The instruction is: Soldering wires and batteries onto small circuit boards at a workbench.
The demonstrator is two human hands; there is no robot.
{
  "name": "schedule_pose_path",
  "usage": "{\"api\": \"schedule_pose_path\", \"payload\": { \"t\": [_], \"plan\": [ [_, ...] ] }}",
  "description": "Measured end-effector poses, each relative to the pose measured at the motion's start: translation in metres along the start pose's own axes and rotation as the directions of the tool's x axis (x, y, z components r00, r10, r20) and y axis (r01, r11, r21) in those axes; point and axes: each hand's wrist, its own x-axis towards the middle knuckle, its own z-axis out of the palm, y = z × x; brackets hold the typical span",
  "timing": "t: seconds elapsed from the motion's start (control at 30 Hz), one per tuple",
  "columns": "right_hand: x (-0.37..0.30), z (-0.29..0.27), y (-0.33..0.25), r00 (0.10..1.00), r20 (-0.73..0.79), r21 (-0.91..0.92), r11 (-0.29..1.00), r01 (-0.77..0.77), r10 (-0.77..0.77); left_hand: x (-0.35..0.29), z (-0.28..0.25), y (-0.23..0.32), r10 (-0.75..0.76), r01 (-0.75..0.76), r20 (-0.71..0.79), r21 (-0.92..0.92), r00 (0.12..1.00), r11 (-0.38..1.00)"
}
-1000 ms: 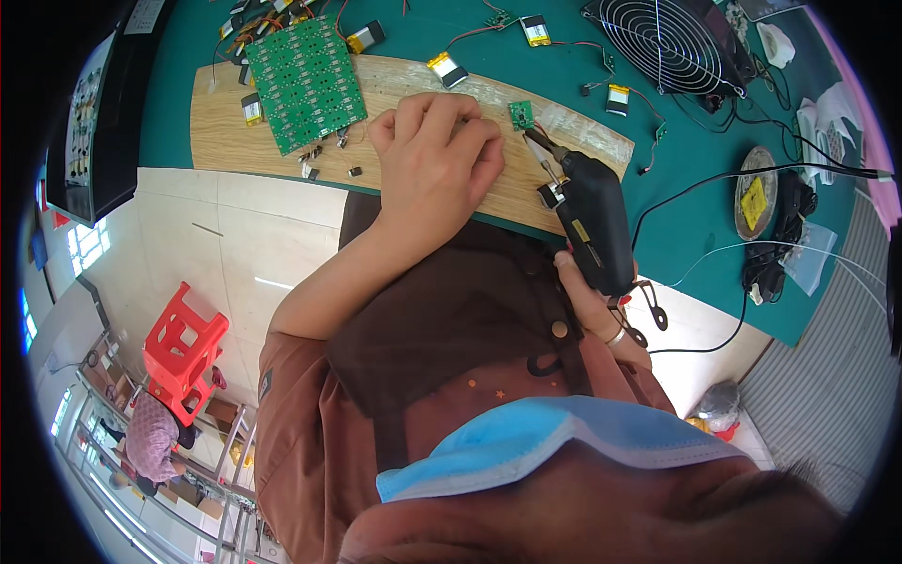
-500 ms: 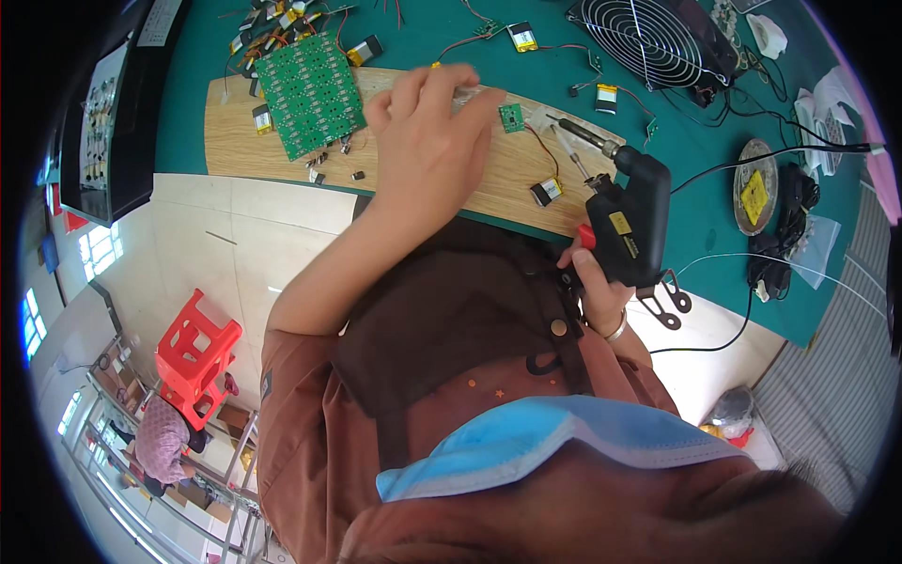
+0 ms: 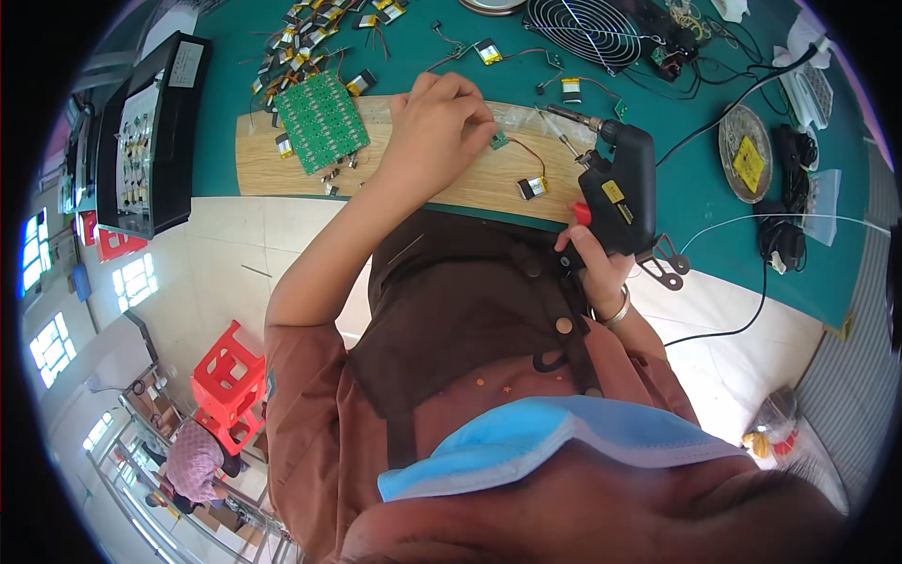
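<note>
My left hand (image 3: 442, 132) rests on a long wooden board (image 3: 282, 174), its fingertips pinching a tiny green circuit board (image 3: 498, 141). A thin red wire runs from that piece to a small silver battery cell (image 3: 532, 188) lying on the wood. My right hand (image 3: 594, 268) grips a black pistol-shaped soldering gun (image 3: 615, 193) by its handle, a finger near the red trigger. The gun's metal tip (image 3: 564, 115) points left toward the small board, a short way off it.
A green panel of circuit boards (image 3: 322, 122) lies on the board's left end. Loose battery cells with wires (image 3: 310, 47) scatter over the green table. A black tray (image 3: 146, 132) stands left, a wire-guard fan (image 3: 587, 28) behind, a round solder tin (image 3: 747, 164) and cables right.
My right hand has lifted the soldering gun up and forward, bringing its tip over the wooden board. My left hand stayed on the small circuit board, fingers closing on it.
</note>
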Motion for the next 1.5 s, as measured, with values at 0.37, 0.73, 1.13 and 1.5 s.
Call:
{"api": "schedule_pose_path", "payload": {
  "t": [0.37, 0.73, 1.13, 1.5],
  "plan": [
    [0.009, 0.022, -0.008, 0.981, -0.174, 0.166, 0.98, 0.112, -0.083, -0.017, -0.044, -0.011, -0.143, 0.093, -0.088, -0.426, 0.986, 0.9],
    [0.016, 0.021, -0.007, 0.978, -0.166, 0.135, 0.98, 0.147, -0.124, 0.008, -0.155, -0.091, -0.099, -0.112, -0.563, -0.328, 0.821, 0.938],
    [0.023, 0.024, -0.007, 0.972, -0.174, 0.073, 0.983, 0.171, -0.156, -0.014, -0.367, -0.389, -0.284, 0.447, -0.811, -0.031, 0.511, 0.894],
    [0.021, 0.022, -0.003, 0.978, -0.165, 0.029, 0.99, 0.138, -0.131, -0.038, -0.366, -0.514, -0.47, 0.723, -0.819, -0.102, 0.329, 0.683]
  ]
}}
